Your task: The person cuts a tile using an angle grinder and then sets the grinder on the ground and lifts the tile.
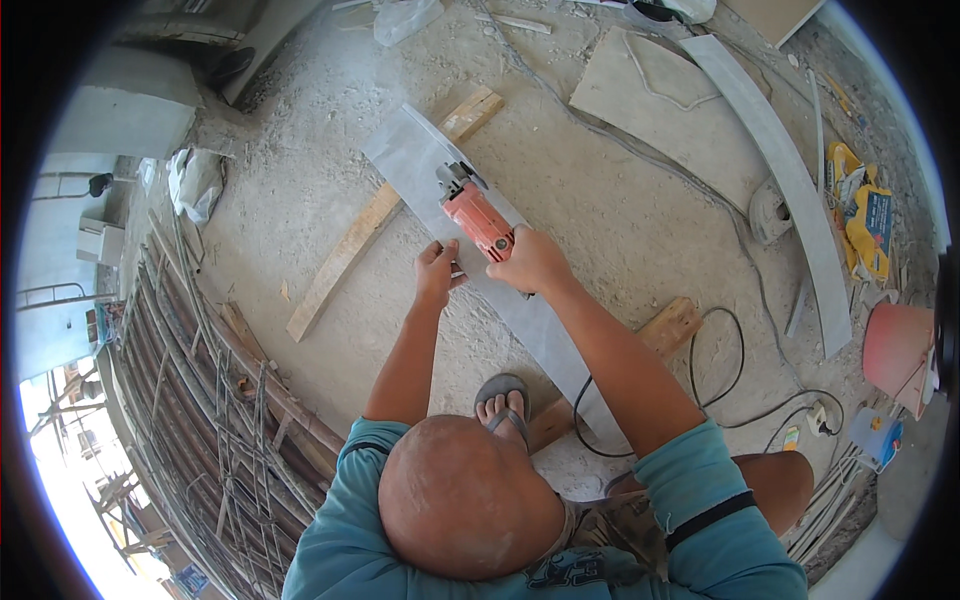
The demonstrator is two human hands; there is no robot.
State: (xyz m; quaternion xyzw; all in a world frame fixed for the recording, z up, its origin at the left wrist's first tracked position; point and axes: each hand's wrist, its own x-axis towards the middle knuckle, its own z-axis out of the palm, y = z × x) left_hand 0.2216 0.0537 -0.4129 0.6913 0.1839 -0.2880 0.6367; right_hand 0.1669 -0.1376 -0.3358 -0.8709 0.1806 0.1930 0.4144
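Note:
My right hand [533, 264] is wrapped round the rear body of a red angle grinder [478, 219]. The grinder's metal head and disc guard lie at the right edge of a long grey slab strip [545, 335], toward its far end. Along that far right edge runs a thin line setting off a narrow sliver. My left hand [437, 272] is at the slab's left edge, across from the grinder, with thumb and fingers curled on it. Two wooden beams, one far [345, 262] and one near [668, 328], lie crosswise under the slab. My sandalled foot [502, 408] is beside the slab's near part.
A black cord [742, 365] loops on the dusty floor at the right. Beyond it lie a curved-looking grey strip [775, 150], a broad flat board [650, 90], yellow bags [868, 225] and a reddish bucket [895, 350]. Piled poles and bars [215, 400] fill the left.

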